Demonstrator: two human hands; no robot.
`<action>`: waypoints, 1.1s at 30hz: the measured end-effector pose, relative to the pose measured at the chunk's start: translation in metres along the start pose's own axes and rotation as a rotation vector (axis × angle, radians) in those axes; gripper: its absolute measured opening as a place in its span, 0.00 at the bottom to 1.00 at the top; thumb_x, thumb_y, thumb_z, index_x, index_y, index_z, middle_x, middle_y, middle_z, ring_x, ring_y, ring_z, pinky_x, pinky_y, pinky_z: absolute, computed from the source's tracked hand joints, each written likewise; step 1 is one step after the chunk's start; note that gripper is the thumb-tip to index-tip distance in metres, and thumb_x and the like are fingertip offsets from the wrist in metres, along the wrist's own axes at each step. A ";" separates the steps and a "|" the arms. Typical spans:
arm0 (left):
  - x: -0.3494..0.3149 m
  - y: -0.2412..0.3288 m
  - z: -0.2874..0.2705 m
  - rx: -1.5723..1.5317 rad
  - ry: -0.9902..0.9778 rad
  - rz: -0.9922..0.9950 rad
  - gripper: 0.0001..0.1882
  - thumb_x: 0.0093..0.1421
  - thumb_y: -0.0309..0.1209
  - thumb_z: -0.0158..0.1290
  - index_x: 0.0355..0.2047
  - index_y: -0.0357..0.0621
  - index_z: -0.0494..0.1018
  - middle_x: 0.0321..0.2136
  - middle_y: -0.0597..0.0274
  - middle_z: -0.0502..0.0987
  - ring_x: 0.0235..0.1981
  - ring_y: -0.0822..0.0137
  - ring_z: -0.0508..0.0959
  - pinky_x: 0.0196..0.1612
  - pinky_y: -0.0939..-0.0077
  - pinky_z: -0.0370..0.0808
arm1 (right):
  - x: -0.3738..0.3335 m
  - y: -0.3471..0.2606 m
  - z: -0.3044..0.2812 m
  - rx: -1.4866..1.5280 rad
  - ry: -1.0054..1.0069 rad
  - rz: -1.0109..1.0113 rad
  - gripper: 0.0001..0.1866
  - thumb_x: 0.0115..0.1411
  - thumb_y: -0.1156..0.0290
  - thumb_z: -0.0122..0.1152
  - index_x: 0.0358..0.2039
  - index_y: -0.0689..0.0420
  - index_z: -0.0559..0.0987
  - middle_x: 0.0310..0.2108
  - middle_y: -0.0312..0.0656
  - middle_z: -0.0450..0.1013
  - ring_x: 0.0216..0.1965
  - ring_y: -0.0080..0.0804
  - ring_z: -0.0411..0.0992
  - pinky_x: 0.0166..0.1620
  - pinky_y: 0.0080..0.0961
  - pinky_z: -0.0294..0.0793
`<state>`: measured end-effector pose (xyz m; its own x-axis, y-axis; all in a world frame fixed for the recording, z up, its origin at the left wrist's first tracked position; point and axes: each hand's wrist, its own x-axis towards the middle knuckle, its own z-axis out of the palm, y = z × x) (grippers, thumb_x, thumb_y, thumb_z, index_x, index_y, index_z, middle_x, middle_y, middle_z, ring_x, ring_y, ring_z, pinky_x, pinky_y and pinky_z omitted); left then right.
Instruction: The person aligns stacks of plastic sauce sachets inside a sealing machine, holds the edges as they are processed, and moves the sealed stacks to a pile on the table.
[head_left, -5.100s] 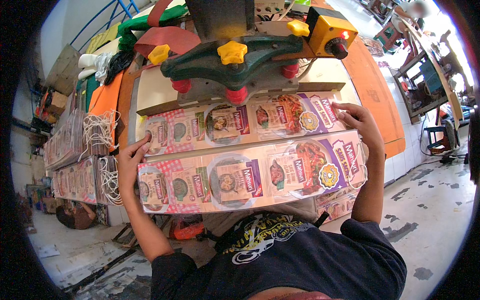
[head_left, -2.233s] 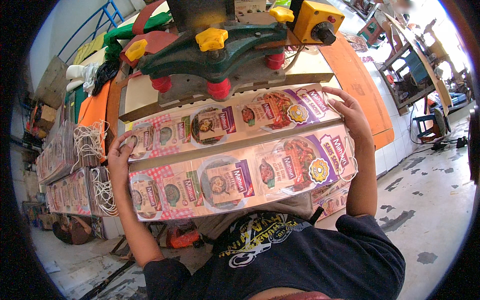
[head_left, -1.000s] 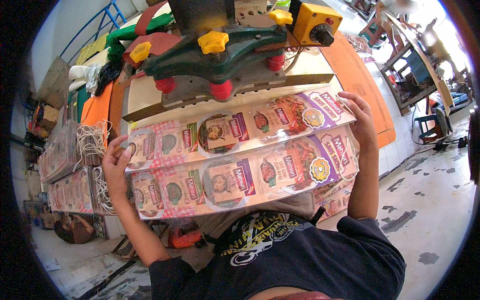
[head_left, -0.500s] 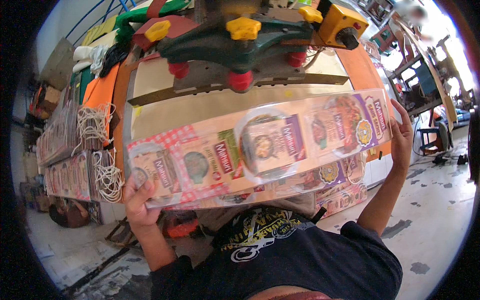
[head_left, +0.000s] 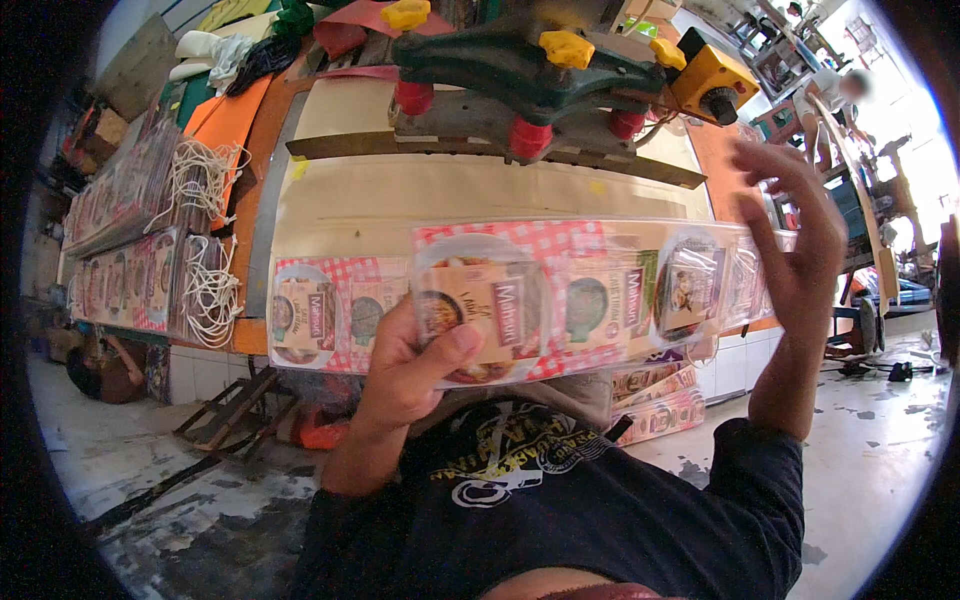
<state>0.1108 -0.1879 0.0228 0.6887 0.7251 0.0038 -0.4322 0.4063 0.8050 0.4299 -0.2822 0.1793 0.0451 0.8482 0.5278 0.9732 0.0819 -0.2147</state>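
Observation:
A long, glossy plastic-covered strip (head_left: 590,300), printed with food pictures and a red-checked border, slants across in front of me. My left hand (head_left: 415,355) pinches its left end, thumb on the printed face and fingers behind. Above the strip's right end my right hand (head_left: 795,215) is raised, fingers apart and slightly blurred, with nothing in it. A similar strip (head_left: 325,310) lies beneath on the table's near edge, partly covered by the held one. Beyond them is a cream-coloured work surface (head_left: 420,205).
A dark green press (head_left: 490,60) with yellow knobs stands over a metal bar (head_left: 480,160); a yellow control box (head_left: 715,80) is beside it. Stacked strips (head_left: 125,285) with white cords (head_left: 210,270) sit left. More strips (head_left: 655,400) lie low right. A person (head_left: 825,110) is far right.
My right hand has let go of the strip's right end and lifted. My left hand has carried its end rightward, uncovering the strip beneath. The view has shifted somewhat.

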 end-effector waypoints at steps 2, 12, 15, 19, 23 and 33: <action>0.000 -0.002 0.004 0.017 -0.027 -0.081 0.22 0.69 0.30 0.56 0.60 0.33 0.68 0.50 0.54 0.80 0.49 0.66 0.82 0.53 0.67 0.80 | 0.019 -0.033 0.016 0.112 -0.115 -0.141 0.18 0.61 0.71 0.67 0.51 0.59 0.82 0.46 0.47 0.80 0.45 0.38 0.78 0.48 0.34 0.76; 0.008 -0.011 0.033 0.165 -0.181 -0.015 0.22 0.71 0.27 0.53 0.63 0.32 0.66 0.52 0.57 0.79 0.52 0.71 0.77 0.56 0.71 0.74 | 0.051 -0.067 0.053 0.124 -0.255 -0.472 0.15 0.56 0.68 0.71 0.43 0.58 0.83 0.39 0.46 0.75 0.42 0.46 0.74 0.46 0.39 0.72; 0.009 -0.013 0.036 0.210 -0.196 0.022 0.21 0.71 0.28 0.53 0.61 0.32 0.66 0.51 0.58 0.79 0.51 0.71 0.77 0.57 0.72 0.73 | 0.055 -0.069 0.059 0.158 -0.268 -0.489 0.13 0.57 0.68 0.70 0.42 0.57 0.83 0.38 0.45 0.74 0.42 0.47 0.74 0.46 0.39 0.71; 0.011 -0.013 0.041 0.232 -0.182 0.046 0.19 0.71 0.28 0.53 0.59 0.32 0.68 0.48 0.59 0.79 0.50 0.72 0.77 0.55 0.73 0.73 | 0.057 -0.075 0.057 0.133 -0.278 -0.530 0.12 0.55 0.71 0.70 0.40 0.57 0.83 0.37 0.44 0.74 0.41 0.44 0.74 0.44 0.38 0.70; 0.013 -0.012 0.043 0.308 -0.182 0.056 0.18 0.71 0.29 0.54 0.57 0.33 0.69 0.45 0.61 0.80 0.45 0.74 0.78 0.51 0.74 0.74 | 0.059 -0.077 0.057 0.069 -0.229 -0.592 0.10 0.53 0.73 0.70 0.37 0.57 0.83 0.36 0.42 0.73 0.39 0.42 0.73 0.41 0.37 0.69; 0.017 -0.017 0.048 0.386 -0.135 0.041 0.18 0.71 0.32 0.54 0.54 0.32 0.69 0.36 0.62 0.80 0.37 0.77 0.77 0.43 0.76 0.74 | 0.052 -0.080 0.059 -0.056 -0.143 -0.587 0.12 0.47 0.73 0.72 0.33 0.56 0.81 0.34 0.39 0.72 0.36 0.38 0.72 0.39 0.35 0.69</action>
<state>0.1577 -0.2088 0.0375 0.7571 0.6460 0.0975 -0.2280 0.1214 0.9661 0.3409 -0.2133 0.1754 -0.5299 0.7320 0.4282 0.8368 0.5332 0.1239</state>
